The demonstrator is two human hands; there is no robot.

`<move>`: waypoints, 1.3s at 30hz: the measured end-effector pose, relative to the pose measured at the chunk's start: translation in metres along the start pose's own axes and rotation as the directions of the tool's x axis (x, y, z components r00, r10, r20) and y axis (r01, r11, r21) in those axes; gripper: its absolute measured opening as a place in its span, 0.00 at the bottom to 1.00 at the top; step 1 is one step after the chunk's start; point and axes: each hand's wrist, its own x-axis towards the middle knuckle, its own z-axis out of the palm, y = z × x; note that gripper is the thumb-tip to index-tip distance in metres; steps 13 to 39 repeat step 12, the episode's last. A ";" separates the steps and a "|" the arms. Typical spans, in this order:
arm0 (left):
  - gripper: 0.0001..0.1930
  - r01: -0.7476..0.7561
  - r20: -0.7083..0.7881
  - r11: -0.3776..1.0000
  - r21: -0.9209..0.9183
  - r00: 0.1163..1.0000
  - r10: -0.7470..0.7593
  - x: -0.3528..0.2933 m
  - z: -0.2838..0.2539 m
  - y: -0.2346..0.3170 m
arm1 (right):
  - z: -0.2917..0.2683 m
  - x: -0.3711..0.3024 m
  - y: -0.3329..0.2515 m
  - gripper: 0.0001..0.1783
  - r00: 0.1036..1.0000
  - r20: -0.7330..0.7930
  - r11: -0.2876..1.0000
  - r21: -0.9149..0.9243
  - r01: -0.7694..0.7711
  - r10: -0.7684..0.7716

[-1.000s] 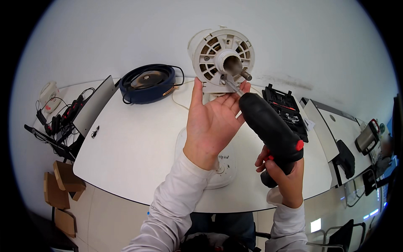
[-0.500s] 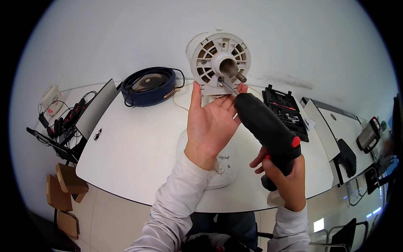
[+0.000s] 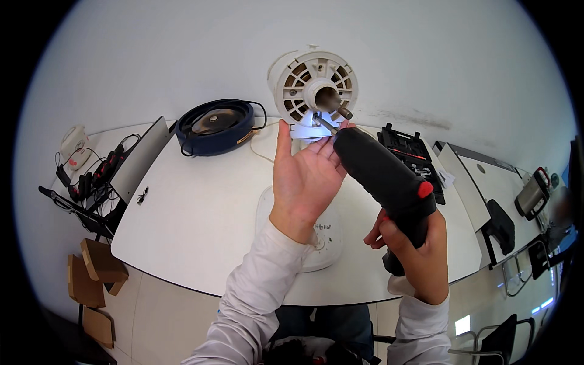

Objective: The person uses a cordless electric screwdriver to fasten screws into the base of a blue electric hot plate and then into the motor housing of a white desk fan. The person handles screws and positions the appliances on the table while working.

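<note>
The white motor housing of a fan (image 3: 281, 91) faces me above the table, its round grille and metal shaft toward me. Its white base (image 3: 328, 252) stands on the tabletop, partly behind my arm. My right hand (image 3: 417, 252) is wrapped round the handle of a black cordless screwdriver (image 3: 383, 170) with a red switch. Its bit meets the lower part of the grille, where a bluish light shines. My left hand (image 3: 307, 182) is palm up with fingers stretched out under the housing, the fingertips partly hidden behind the screwdriver.
On the white table (image 3: 194, 213), a dark blue round appliance (image 3: 213, 128) with a cord stands at the back left. An open black tool case (image 3: 413, 158) lies at the back right. Cardboard boxes (image 3: 103, 261) are on the floor at left, and a side table (image 3: 480, 188) adjoins at right.
A bluish light has come on at the screwdriver's tip. The screwdriver has shifted slightly left, and the motor housing sits slightly lower and to the left. My left hand stays under it.
</note>
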 end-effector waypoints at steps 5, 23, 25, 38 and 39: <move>0.43 -0.012 -0.002 1.000 -0.013 1.000 0.012 -0.001 0.000 -0.001 | -0.002 0.000 -0.002 0.19 1.000 0.005 0.999 -0.039 0.011 -0.011; 0.45 -0.029 0.011 0.998 0.047 1.000 0.028 0.000 -0.003 -0.002 | -0.002 -0.001 -0.002 0.19 1.000 0.017 0.996 -0.092 0.001 0.000; 0.45 -0.029 0.011 0.998 0.047 1.000 0.028 0.000 -0.003 -0.002 | -0.002 -0.001 -0.002 0.19 1.000 0.017 0.996 -0.092 0.001 0.000; 0.45 -0.029 0.011 0.998 0.047 1.000 0.028 0.000 -0.003 -0.002 | -0.002 -0.001 -0.002 0.19 1.000 0.017 0.996 -0.092 0.001 0.000; 0.45 -0.029 0.011 0.998 0.047 1.000 0.028 0.000 -0.003 -0.002 | -0.002 -0.001 -0.002 0.19 1.000 0.017 0.996 -0.092 0.001 0.000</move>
